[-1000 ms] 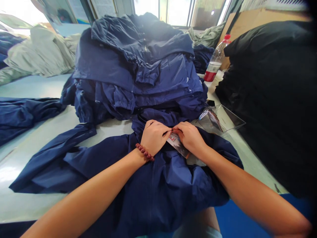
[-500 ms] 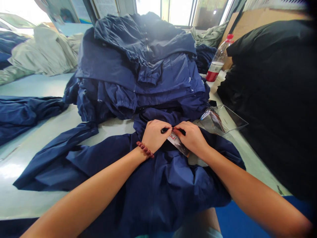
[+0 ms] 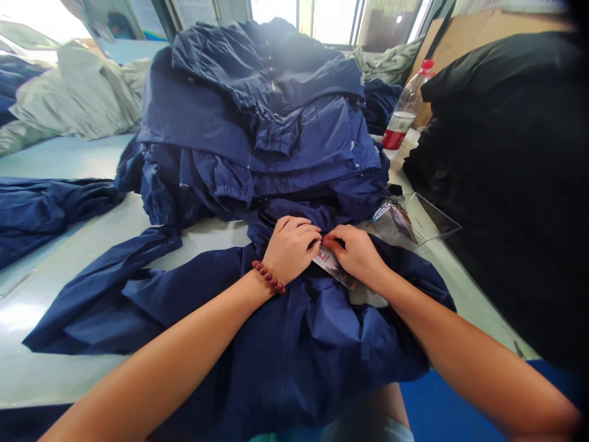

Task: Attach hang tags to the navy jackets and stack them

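Observation:
A navy jacket (image 3: 285,350) lies spread in front of me, its sleeve stretched to the left. Over its upper part, my left hand (image 3: 294,245), with a beaded bracelet at the wrist, is closed in a pinch; whatever its fingertips hold is hidden. Close against it, my right hand (image 3: 356,252) pinches thumb and forefinger at the top end of a printed hang tag (image 3: 334,265). The tag slants down to the right across the jacket, partly covered by the right hand. Both sets of fingertips nearly meet.
A tall pile of navy jackets (image 3: 257,129) stands behind my hands. A clear acrylic holder (image 3: 432,218) with tags sits to the right, a plastic bottle (image 3: 400,116) beyond it. Black fabric (image 3: 506,184) rises on the right; pale garments (image 3: 83,92) lie at the back left.
The left hand's fingers have shifted, with the back of the hand turned more upward and the gap by its thumb covered. The right hand stays at the tag's top.

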A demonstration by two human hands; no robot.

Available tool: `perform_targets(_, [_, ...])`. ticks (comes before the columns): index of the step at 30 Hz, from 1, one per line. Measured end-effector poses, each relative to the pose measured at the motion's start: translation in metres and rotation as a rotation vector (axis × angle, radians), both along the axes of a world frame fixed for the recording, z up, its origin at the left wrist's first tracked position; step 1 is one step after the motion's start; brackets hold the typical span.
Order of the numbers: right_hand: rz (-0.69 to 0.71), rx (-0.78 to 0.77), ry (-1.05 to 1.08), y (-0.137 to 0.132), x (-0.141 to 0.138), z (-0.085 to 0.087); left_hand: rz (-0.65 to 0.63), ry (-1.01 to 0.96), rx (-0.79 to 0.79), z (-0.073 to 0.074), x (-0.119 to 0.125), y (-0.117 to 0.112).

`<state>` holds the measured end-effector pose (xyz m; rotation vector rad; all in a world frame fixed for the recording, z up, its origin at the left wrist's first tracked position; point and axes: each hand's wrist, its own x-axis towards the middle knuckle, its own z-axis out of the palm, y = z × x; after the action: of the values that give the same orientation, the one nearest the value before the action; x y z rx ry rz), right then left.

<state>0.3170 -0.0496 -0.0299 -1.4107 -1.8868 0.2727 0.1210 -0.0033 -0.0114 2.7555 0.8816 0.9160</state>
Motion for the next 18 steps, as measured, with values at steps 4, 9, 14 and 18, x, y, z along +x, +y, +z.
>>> perform_targets(4, [-0.004,0.042,-0.167,-0.001,0.0,0.0,-0.024,0.061,0.002,-0.001,0.0,0.001])
perform_targets(9, [-0.001,0.09,-0.385,-0.005,0.0,0.001,-0.11,0.113,-0.087,0.002,-0.002,0.008])
perform_targets(14, [0.062,0.087,-0.358,-0.006,0.0,0.004,-0.204,0.058,-0.22,0.002,-0.005,0.018])
perform_targets(18, [0.075,0.051,-0.203,-0.003,0.0,0.005,-0.218,-0.081,-0.417,-0.003,-0.007,0.024])
